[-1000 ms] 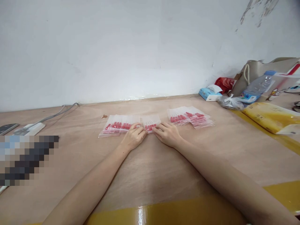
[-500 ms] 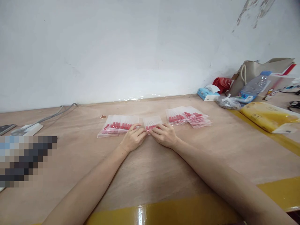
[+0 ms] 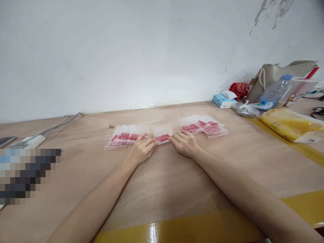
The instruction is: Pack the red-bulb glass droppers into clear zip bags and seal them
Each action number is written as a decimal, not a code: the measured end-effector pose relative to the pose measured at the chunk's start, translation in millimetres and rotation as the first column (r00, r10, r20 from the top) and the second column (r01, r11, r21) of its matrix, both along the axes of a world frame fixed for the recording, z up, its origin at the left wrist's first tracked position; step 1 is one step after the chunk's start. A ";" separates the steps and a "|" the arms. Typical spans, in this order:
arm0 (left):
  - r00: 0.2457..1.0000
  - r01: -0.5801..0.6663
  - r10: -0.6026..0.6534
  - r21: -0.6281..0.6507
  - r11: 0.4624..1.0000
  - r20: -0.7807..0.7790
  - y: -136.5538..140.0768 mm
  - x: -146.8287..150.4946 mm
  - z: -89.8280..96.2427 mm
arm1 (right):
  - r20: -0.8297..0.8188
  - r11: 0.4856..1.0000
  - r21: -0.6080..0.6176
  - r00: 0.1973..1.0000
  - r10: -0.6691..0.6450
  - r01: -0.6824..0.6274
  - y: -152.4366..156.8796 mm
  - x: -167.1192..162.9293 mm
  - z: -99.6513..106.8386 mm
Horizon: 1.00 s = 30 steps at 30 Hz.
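Note:
A small clear zip bag [image 3: 162,129] lies flat between my hands, with several slim red-ended pieces in it; their exact kind is too small to tell. My left hand [image 3: 142,149] is closed in a pinch at the bag's near left corner. At the near right corner, the fingertips of my right hand [image 3: 185,144] are pressed together on the bag's edge. Overlapping bags of the same sort [image 3: 124,131] fan out just left of and behind my left hand. Another fanned stack of these bags [image 3: 212,125] sits beyond my right hand.
Along the right lie a blue tissue pack [image 3: 224,101], a knotted plastic bag [image 3: 245,109], a plastic bottle [image 3: 274,91], a grey bag [image 3: 280,71] and a yellow packet [image 3: 288,124]. A power strip [image 3: 35,141] with a cable is at left. A white wall [image 3: 113,60] stands behind the table.
My right hand has slid rightward along the bag's near edge, from close beside my left hand to the right corner. More of the red ends show now. My left hand has barely moved.

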State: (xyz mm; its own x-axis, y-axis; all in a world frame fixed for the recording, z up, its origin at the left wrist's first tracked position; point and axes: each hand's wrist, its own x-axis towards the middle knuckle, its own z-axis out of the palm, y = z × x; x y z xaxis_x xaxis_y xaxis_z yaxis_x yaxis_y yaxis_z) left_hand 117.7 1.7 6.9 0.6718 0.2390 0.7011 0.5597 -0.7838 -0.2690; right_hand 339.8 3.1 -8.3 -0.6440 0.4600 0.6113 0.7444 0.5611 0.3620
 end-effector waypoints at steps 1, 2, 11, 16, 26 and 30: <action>1.000 -0.002 0.002 -0.002 1.000 -0.001 0.2 -0.9 0.2 | -0.006 1.000 0.011 1.000 -0.007 0.007 0.6 2.4 -0.1; 1.000 -0.003 0.003 -0.004 1.000 -0.003 0.5 -2.0 0.4 | -0.015 1.000 0.023 1.000 -0.015 0.015 1.3 4.7 -0.3; 0.998 -0.054 0.053 -0.032 0.998 -0.024 4.7 -7.7 0.8 | -0.044 0.989 -0.048 0.988 -0.146 0.143 4.8 5.9 -2.0; 0.995 -0.069 0.059 -0.122 0.990 -0.080 2.4 -6.1 1.4 | -0.034 0.979 -0.161 0.991 -0.131 0.124 3.6 6.3 4.0; 0.953 -0.245 0.194 -0.218 0.945 -0.232 6.6 8.4 0.0 | -0.190 0.874 -0.296 0.873 -0.450 0.386 5.0 30.8 4.9; 0.934 -0.331 0.284 -0.228 0.915 -0.217 11.7 3.5 -5.1 | -0.136 0.855 -0.355 0.883 -0.448 0.379 10.4 31.8 -2.4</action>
State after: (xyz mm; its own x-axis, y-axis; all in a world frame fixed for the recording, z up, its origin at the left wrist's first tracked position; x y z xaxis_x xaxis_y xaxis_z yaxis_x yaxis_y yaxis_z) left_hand 121.1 13.4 1.9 0.6418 0.6095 0.4654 0.7466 -0.6352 -0.1978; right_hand 371.6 13.5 -10.8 -0.2264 0.8420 0.4897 0.9700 0.2405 0.0349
